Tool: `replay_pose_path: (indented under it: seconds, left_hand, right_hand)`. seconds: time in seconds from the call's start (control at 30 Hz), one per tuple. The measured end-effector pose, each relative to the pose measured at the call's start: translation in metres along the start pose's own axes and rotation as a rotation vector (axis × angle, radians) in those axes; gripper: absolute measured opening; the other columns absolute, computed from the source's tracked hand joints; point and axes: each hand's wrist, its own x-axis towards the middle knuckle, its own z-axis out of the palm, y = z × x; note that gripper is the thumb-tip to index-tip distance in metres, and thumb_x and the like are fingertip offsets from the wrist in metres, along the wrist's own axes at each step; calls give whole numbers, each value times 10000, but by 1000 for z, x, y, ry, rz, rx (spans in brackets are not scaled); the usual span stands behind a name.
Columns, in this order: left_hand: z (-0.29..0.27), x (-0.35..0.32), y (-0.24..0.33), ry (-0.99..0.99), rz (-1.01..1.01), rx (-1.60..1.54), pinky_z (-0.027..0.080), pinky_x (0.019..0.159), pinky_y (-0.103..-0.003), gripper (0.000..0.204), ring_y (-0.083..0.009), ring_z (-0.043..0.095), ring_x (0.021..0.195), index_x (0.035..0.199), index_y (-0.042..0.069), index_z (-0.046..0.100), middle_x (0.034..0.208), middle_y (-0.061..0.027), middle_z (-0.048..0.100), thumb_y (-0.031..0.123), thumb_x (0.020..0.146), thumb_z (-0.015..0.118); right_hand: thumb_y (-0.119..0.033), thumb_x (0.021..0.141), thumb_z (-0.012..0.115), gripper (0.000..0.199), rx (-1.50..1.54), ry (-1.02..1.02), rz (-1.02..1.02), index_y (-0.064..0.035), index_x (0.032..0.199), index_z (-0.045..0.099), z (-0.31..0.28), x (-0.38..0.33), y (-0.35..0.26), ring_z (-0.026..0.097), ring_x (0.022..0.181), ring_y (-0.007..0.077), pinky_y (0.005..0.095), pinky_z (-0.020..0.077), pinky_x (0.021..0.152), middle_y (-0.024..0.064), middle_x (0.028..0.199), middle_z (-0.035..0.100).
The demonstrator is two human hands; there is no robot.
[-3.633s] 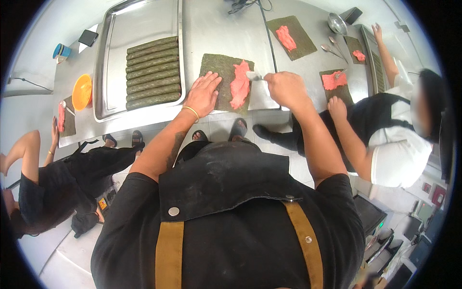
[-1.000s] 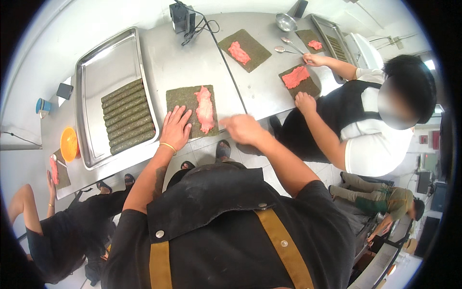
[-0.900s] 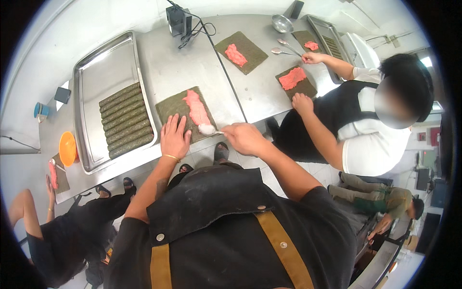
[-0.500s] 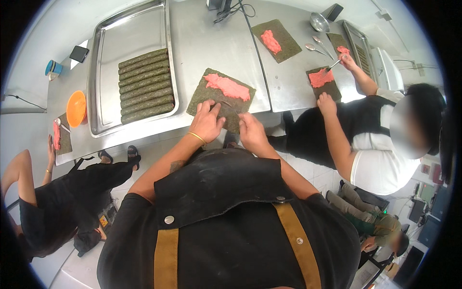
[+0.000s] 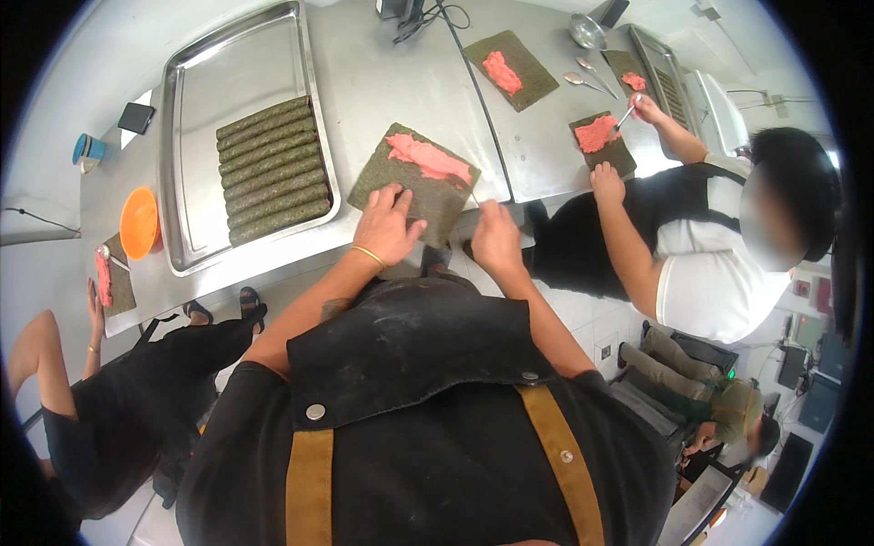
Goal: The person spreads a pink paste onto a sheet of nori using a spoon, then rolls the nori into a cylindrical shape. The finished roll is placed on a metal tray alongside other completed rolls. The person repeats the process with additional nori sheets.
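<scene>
A dark green nori sheet (image 5: 387, 177) lies at the near edge of the steel table, with a band of pink paste (image 5: 423, 157) across its far half. My left hand (image 5: 391, 223) presses on the sheet's near left part, fingers apart and holding nothing. In my right hand (image 5: 496, 237), closed at the near right corner, is a thin metal spoon (image 5: 473, 196). Its handle points toward the paste's right end, and its bowl is hard to make out there.
Left of the sheet, a steel tray (image 5: 191, 109) holds several nori rolls (image 5: 273, 173). An orange bowl (image 5: 139, 223) stands beyond it. To the right, a co-worker (image 5: 701, 218) spreads paste on another sheet. Spoons (image 5: 583, 82) and a metal bowl (image 5: 587, 32) lie farther back. Another person works at far left.
My right hand has moved right, drawing the spoon away from my left fingers to the paste's right end. My left hand stays on the sheet. The whole view has shifted slightly.
</scene>
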Motion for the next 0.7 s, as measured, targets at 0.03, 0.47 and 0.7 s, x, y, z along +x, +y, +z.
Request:
replay_pose_path:
  seconds: [0.03, 0.47, 0.7]
  left_hand:
    - [-2, 1, -4, 25, -17, 58, 414, 1200, -515, 654, -437, 481, 1402, 1473, -46, 617, 1530, -242, 511, 341, 965, 763]
    - [9, 14, -51, 198, -52, 166, 189, 1357, -550, 653, -446, 261, 1631, 1572, 26, 525, 1683, -289, 381, 324, 999, 618]
    - [9, 15, -48, 227, -79, 195, 240, 1351, -535, 646, -404, 328, 1611, 1530, 70, 587, 1656, -231, 443, 323, 941, 667]
  right_hand:
    - [-61, 1025, 528, 235, 40, 29, -21, 3, 1231, 621, -9, -6, 3, 669, 1090, 533, 603, 533, 928, 307, 1164, 677]
    - [-107, 952, 581, 271, -344, -277, -646, -121, 1155, 759, -53, 111, -35, 746, 923, 399, 539, 595, 830, 188, 992, 745]
    - [-123, 948, 537, 316, -489, -223, -603, -147, 1130, 795, -64, 169, -23, 757, 939, 375, 527, 599, 854, 160, 979, 761]
